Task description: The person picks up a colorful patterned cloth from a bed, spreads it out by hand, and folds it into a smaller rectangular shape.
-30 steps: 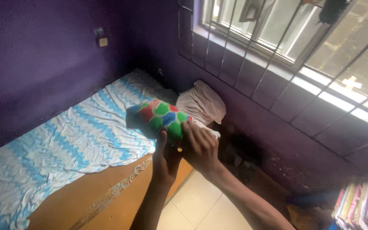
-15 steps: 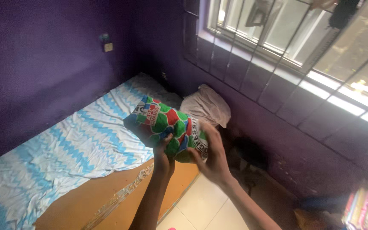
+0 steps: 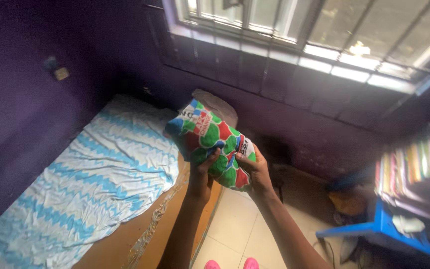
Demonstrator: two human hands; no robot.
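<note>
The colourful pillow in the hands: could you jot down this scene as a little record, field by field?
Held thing: patterned pillow, green, red and blue
Left hand: grips its lower edge
Right hand: grips its lower right end
Below: bed with blue zigzag sheet
Behind: second pillow by the purple wall
Right side: blue shelf with books

We hold the pillow (image 3: 210,144) at centre, our left hand (image 3: 202,172) under it at seven o'clock, our right hand (image 3: 255,169) at five. The bed (image 3: 90,184) lies at nine, the window (image 3: 299,30) at one, the shelf (image 3: 414,174) at three.
</note>
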